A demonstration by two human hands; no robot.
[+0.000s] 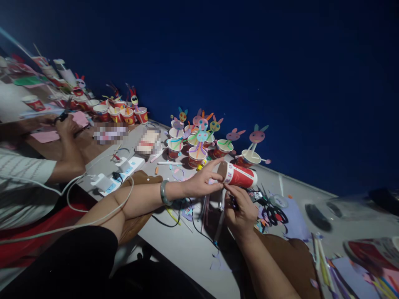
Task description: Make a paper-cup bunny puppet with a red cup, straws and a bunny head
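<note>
A red and white paper cup [241,176] lies on its side in front of me, its brown base turned to the left. My left hand [205,182], with a bangle on the wrist, grips the cup's base end between thumb and fingers. Just below that end, the curled fingers of my right hand [241,207] meet the cup's lower rim. Something dark shows within the right hand, but I cannot make out what it is. Behind the cup stand several paper cups [197,158] with paper rabbit heads [257,136] on coloured stems.
Black-handled scissors [276,216] and a tape roll [278,201] lie right of my hands. Paper scraps and a black cable cover the table [181,253]. A power strip [124,174] with white cords is at left, beside another person's hands [67,124] holding scissors near pink paper.
</note>
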